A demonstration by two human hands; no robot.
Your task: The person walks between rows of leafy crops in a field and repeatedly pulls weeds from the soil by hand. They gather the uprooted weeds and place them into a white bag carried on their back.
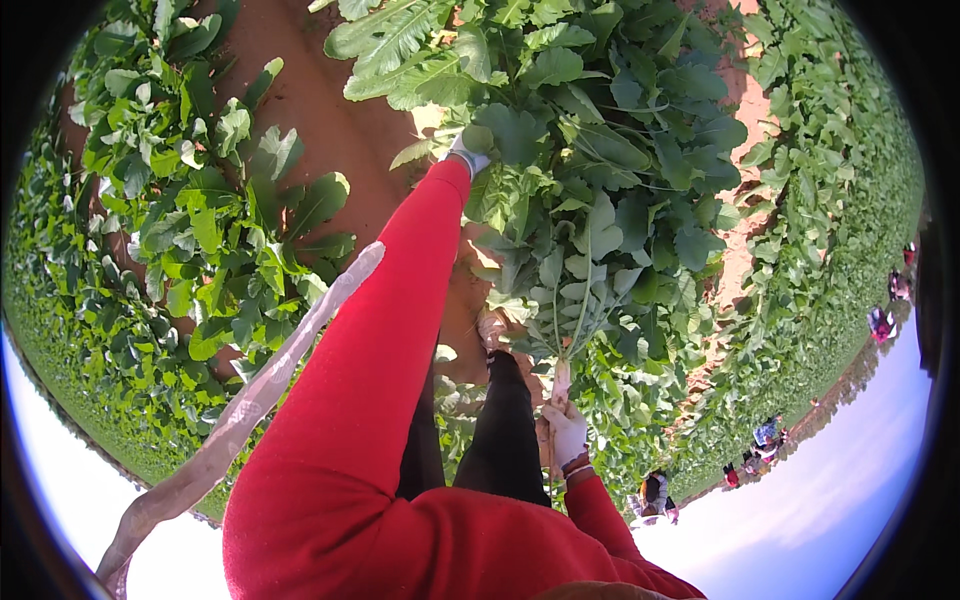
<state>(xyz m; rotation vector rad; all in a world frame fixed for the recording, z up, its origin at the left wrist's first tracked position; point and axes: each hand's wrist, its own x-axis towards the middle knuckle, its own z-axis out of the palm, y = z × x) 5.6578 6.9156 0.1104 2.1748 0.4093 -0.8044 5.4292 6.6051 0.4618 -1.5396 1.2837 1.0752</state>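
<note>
My left hand (469,156), in a white glove, reaches far forward into the broad green leaves (555,135) of the radish plants. Leaves cover its fingers, so whether it grips anything is hidden. Near my body, my right hand (568,431), also gloved in white, is closed around a pale, slender radish root (561,382) with soil on it. The root's leafy top (585,300) points away from me and lies against the standing plants. A thin root tip hangs below the hand.
Leafy crop rows (217,202) stand left and right, with reddish bare soil (322,112) between them. My shoe (493,330) is beside the plants. A sheer fabric strip (247,409) hangs at left. Several people (652,491) are farther off at right.
</note>
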